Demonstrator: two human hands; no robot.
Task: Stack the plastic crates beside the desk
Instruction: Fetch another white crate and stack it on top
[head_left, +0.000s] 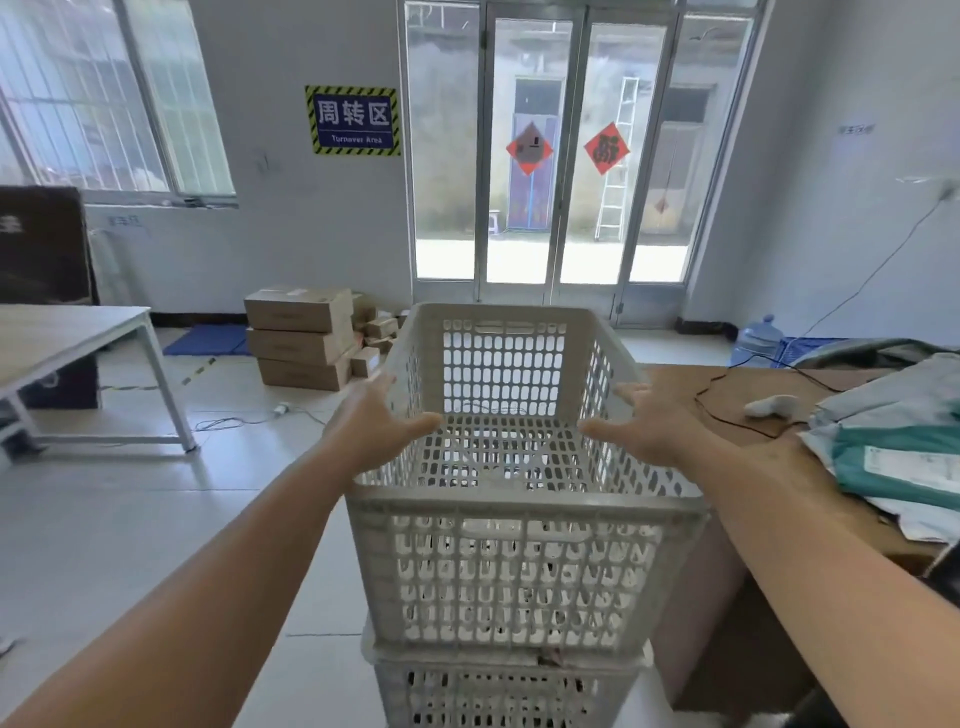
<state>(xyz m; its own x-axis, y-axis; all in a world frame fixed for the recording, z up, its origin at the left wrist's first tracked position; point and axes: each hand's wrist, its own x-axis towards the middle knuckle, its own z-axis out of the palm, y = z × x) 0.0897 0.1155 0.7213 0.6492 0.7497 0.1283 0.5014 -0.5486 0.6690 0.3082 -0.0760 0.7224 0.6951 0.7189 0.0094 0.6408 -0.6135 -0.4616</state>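
A white perforated plastic crate (519, 566) sits on top of another white crate (498, 691), right beside the left end of a brown wooden desk (691, 395). The top crate is empty. My left hand (376, 426) is at the crate's left rim, fingers spread, thumb over the rim. My right hand (647, 421) mirrors it at the right rim, fingers spread. Both hands look apart from or just grazing the rim, gripping nothing.
The desk carries folded grey and green packages (904, 441), a white object (771, 405) and a black cable (727, 410). A stack of cardboard boxes (301, 338) stands on the floor ahead. A second table (78, 343) is at left. A water jug (758, 340) stands by glass doors.
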